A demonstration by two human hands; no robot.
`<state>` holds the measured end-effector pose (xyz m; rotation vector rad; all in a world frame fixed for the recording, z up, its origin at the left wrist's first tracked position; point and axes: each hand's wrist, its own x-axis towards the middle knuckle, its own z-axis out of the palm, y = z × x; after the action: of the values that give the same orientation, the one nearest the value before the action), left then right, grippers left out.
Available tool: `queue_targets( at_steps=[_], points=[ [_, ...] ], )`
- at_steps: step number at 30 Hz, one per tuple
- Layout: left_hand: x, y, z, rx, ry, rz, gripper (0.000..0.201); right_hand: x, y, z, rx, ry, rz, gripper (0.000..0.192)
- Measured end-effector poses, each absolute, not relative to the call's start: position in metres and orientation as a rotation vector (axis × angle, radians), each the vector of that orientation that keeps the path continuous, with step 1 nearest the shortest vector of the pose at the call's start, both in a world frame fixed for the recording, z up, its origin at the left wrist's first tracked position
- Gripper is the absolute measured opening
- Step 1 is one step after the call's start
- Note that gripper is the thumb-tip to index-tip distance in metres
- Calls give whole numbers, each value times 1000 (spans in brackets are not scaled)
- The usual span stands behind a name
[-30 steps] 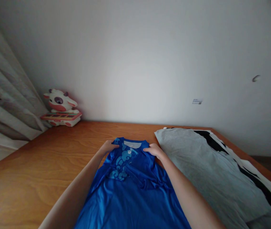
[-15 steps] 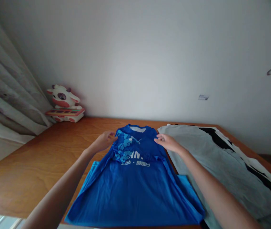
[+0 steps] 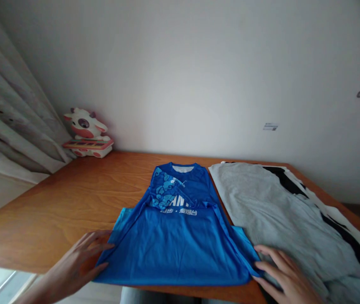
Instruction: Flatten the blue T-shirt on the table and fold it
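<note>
A blue sports shirt [image 3: 180, 228] with white lettering and a cloud print lies flat on the wooden table [image 3: 72, 202], collar toward the wall and sleeves folded in. My left hand [image 3: 81, 259] rests at the shirt's near left corner, fingers spread and touching the hem. At the near right corner my right hand [image 3: 277, 274] has its fingers apart, touching the hem where it meets the grey garment. Neither hand grips the cloth.
A grey garment [image 3: 268, 211] lies to the right of the shirt, over black and white clothes [image 3: 325, 211]. A cow-shaped toy keyboard [image 3: 86, 135] stands at the table's back left corner by the curtain [image 3: 12, 126]. The table's near edge runs just under my hands.
Both hands have let go of the shirt's shoulders and drawn back to its near hem corners. The shirt now lies spread flat.
</note>
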<state>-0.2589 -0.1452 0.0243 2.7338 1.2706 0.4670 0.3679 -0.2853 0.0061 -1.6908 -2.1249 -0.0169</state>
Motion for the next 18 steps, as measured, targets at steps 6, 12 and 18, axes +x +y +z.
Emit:
queue_targets(
  at_steps=[6,12,18],
  points=[
    [-246,-147,20,2748,1174,600,24,347,-284,30,-1622,-2099,-22,27],
    [-243,-146,51,2190,1397,675,35,341,-288,60,-1656,-2009,156,29],
    [-261,-145,52,2279,1334,437,39,340,-289,68,-1653,-2004,168,39]
  ],
)
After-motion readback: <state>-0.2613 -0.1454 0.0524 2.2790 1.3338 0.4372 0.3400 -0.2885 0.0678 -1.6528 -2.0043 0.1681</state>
